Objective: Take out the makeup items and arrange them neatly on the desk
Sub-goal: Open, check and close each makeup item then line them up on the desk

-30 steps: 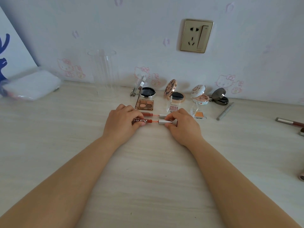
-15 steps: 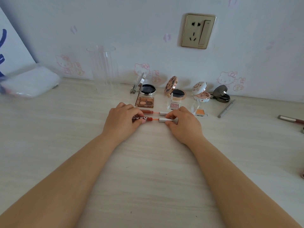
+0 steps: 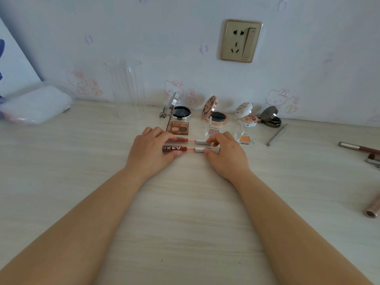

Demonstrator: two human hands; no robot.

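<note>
We have both hands on the nearer lip gloss, which lies on the desk (image 3: 185, 212) with its long axis running left to right, parallel to a second lip gloss (image 3: 182, 139) just behind it. Our left hand (image 3: 152, 153) grips the lettered tube (image 3: 173, 149), and our right hand (image 3: 226, 153) pinches the silver cap (image 3: 200, 149), the thin wand (image 3: 190, 149) bridging the two. The pair sits straight ahead, just in front of the eyeshadow palette (image 3: 178, 128); each hand is nearest its own end, so any straightening should slide sideways along that axis
</note>
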